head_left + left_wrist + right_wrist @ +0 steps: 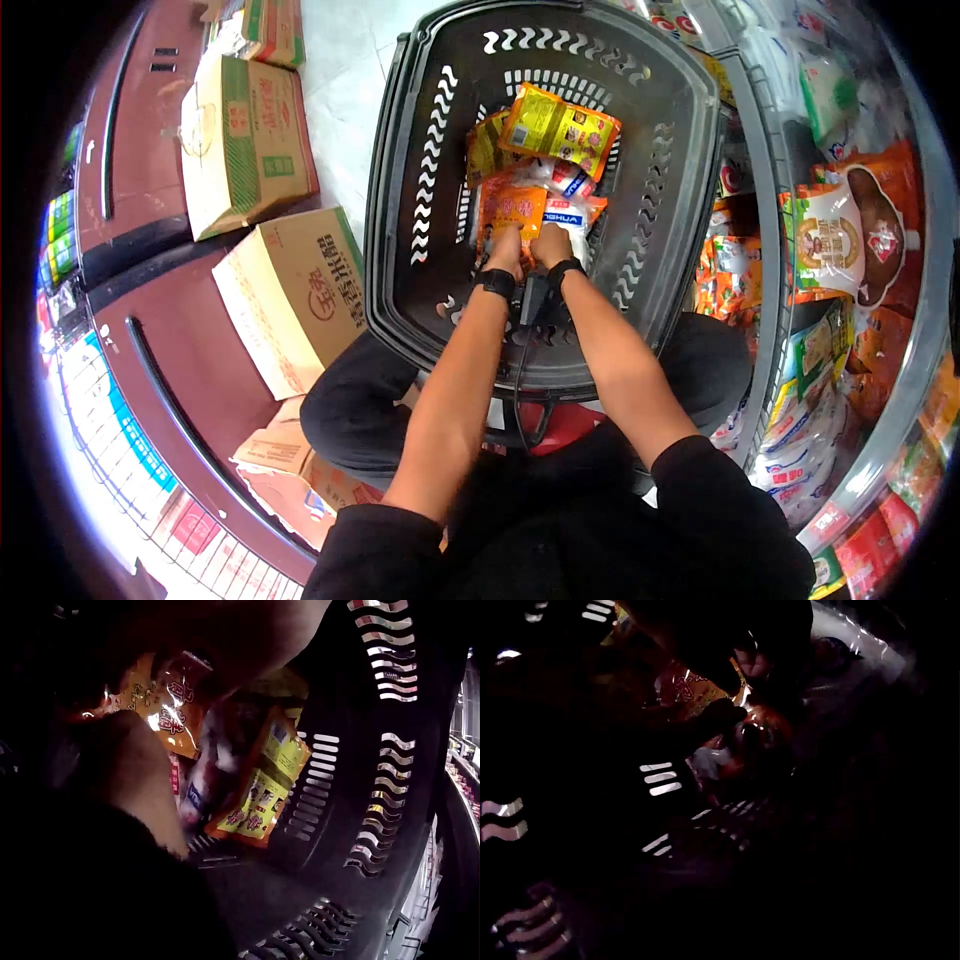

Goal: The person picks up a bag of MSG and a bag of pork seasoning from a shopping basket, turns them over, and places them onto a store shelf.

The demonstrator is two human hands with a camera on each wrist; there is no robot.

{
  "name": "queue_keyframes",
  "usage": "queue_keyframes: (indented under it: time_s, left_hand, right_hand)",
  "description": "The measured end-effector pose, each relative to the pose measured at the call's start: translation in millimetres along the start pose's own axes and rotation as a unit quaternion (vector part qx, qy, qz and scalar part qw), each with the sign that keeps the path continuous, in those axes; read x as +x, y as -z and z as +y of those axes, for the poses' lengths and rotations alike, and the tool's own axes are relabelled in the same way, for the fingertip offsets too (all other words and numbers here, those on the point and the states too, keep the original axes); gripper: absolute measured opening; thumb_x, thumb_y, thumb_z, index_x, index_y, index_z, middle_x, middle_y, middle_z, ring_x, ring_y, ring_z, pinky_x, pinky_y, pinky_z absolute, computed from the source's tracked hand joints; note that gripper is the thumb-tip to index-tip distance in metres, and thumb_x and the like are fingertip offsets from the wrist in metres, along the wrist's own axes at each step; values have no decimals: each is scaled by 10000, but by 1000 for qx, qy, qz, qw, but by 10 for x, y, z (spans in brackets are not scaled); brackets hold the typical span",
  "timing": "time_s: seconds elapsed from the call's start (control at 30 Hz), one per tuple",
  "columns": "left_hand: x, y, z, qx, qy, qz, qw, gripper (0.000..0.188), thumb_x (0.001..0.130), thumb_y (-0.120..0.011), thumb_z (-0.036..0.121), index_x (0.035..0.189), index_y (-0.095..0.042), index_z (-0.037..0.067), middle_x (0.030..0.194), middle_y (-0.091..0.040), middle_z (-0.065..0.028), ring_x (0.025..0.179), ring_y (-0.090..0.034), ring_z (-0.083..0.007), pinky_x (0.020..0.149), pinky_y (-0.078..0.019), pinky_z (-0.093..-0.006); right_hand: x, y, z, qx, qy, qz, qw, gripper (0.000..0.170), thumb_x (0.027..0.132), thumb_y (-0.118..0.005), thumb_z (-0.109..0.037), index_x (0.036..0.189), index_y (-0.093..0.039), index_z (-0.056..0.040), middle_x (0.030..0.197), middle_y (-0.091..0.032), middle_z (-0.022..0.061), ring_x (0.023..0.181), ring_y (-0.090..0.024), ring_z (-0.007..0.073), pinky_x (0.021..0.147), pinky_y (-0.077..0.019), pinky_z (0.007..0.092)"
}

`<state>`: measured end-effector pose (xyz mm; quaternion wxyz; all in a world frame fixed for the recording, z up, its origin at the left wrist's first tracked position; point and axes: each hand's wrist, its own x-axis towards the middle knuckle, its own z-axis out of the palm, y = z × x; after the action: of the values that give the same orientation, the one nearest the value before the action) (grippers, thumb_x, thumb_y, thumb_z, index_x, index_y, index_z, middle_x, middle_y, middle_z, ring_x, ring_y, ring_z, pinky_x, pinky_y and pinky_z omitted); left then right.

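Observation:
Both hands reach down into a black plastic shopping basket point(673, 230) with wavy slots in its walls. The left hand point(506, 254) grips the near edge of an orange packet point(514, 208) with red lettering. Beside it, the right hand point(552, 246), fingers curled, holds the packet's lower right edge. Under and around this packet lie white bags with a blue label point(566, 219). Two yellow packets, the upper one point(562, 130) lying over the other point(486, 148), rest farther in. In the left wrist view the orange packet point(178, 712) shows between both hands; the right wrist view is mostly dark.
Cardboard cartons point(285, 295) stand along the left beside maroon panels point(185, 350). At right, a wire-edged shelf point(765, 250) holds many bagged goods point(835, 235). The person's bent knees point(360, 405) flank the basket's near end. Pale floor point(340, 90) shows at far left.

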<state>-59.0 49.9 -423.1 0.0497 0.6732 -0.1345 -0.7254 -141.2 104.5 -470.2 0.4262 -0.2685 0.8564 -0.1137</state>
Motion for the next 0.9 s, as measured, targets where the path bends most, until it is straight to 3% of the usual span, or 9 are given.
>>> queue_keyframes:
  time_s: [0.27, 0.3, 0.33, 0.4, 0.43, 0.5, 0.6, 0.7, 0.9]
  left_hand:
    - [-1047, -22, 212, 31, -73, -15, 997, 390, 891, -447, 454, 1032, -567, 111, 902, -609, -71, 723, -578, -199, 536, -439, -355]
    - [-947, 69, 200, 27, -51, -14, 998, 506, 857, -552, 432, 1291, -484, 180, 1275, -438, -78, 1140, -385, -265, 804, -440, -455]
    - [-1239, 104, 206, 53, -93, -32, 994, 534, 844, -576, 436, 1303, -474, 182, 1265, -446, -80, 1123, -397, -259, 823, -419, -454]
    - [-1980, 182, 138, 105, -176, -72, 976, 596, 819, -626, 444, 1328, -455, 186, 1245, -460, -83, 1088, -421, -246, 862, -379, -450]
    - [-1851, 328, 35, 117, -264, -116, 950, 701, 796, -664, 489, 1360, -430, 145, 1183, -513, -77, 1059, -450, -202, 853, -350, -414]
    - [-2453, 421, -107, 99, -339, -71, 933, 672, 815, -692, 464, 1273, -490, 16, 1197, -565, -83, 1034, -522, -164, 848, -397, -319]
    - [-3261, 645, -249, 130, -277, -256, 917, 582, 847, -700, 382, 1255, -499, 18, 1178, -598, -63, 1066, -547, -132, 864, -459, -290]
    - [-3983, 586, -644, 84, -406, -341, 844, 478, 875, -690, 282, 1230, -515, 13, 1117, -626, -41, 1015, -577, -103, 840, -476, -257]
    - [-5201, 558, -1233, 129, -637, -184, 737, 365, 818, -747, 156, 1104, -599, -14, 899, -673, -38, 820, -615, -81, 752, -491, -240]
  right_hand:
    - [-502, 617, -203, 168, 231, 20, 958, 166, 769, -649, -176, 773, -621, -12, 762, -650, 162, 689, -633, 346, 656, -496, 401]
    - [-796, 877, -360, 250, 127, -107, 954, 146, 810, -634, -155, 808, -608, -12, 765, -646, 125, 712, -640, 278, 663, -491, 371]
    - [-941, 963, -326, 163, 285, 32, 944, 132, 857, -609, -147, 857, -590, -16, 756, -628, 101, 740, -626, 195, 680, -483, 322]
    - [-1648, 1468, -459, 272, 206, -4, 940, 138, 890, -602, -162, 885, -583, -25, 761, -602, 80, 777, -597, 124, 693, -474, 292]
    - [-1852, 1562, -411, 287, 301, 64, 907, 126, 909, -590, -149, 890, -577, -25, 782, -589, 59, 767, -580, 105, 682, -471, 278]
    - [-2369, 1816, -332, 483, 290, -14, 826, 106, 940, -569, -142, 909, -538, -46, 841, -544, -1, 801, -545, 78, 723, -462, 243]
    - [-3476, 2202, -267, 656, 326, -87, 675, 78, 968, -541, -122, 939, -509, -57, 884, -546, -22, 823, -520, 44, 749, -435, 215]
    - [-4146, 2300, -86, 653, 390, -59, 647, 72, 970, -532, -118, 976, -485, -64, 929, -568, -4, 909, -545, 54, 825, -446, 230]
    - [-5107, 2555, -8, 622, 483, 1, 616, 425, 944, -586, -161, 1305, -424, -6, 1227, -571, 63, 1144, -534, 140, 980, -410, 286]
